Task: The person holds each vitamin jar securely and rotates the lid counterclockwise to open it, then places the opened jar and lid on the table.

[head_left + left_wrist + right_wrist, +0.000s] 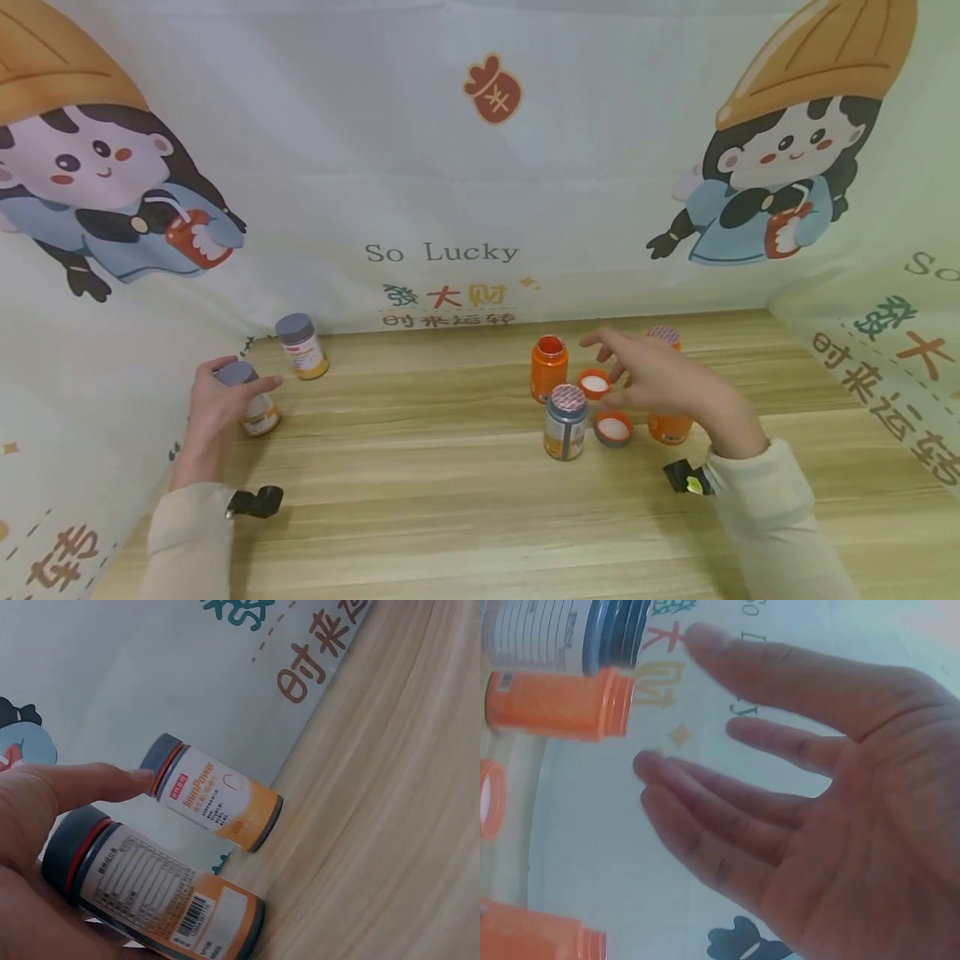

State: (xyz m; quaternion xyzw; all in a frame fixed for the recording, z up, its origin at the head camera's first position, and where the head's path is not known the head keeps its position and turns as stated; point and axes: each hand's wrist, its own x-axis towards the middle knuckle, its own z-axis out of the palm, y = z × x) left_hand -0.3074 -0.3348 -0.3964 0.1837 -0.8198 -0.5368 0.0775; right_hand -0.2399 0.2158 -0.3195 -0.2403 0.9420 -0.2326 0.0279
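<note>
My left hand (213, 412) is around a grey-lidded supplement bottle (260, 412); its thumb stretches out straight past the lid, and the other fingers are partly hidden behind the bottle. A second grey-lidded bottle (221, 799), labelled white and yellow, stands just beyond. My right hand (667, 379) hovers with loosely bent, spread fingers, nothing between them. Near its fingertips lie an upturned orange cap (596, 384) and an upturned grey cap (613, 429). Left of the caps stand an uncapped orange bottle (549, 371) and a lidless grey bottle (566, 425) with a patterned seal.
Another orange bottle (670, 429) with a patterned seal on top stands partly behind the right hand. The wooden-patterned table (420, 500) meets a printed cloth backdrop (450, 183) at the back and both sides.
</note>
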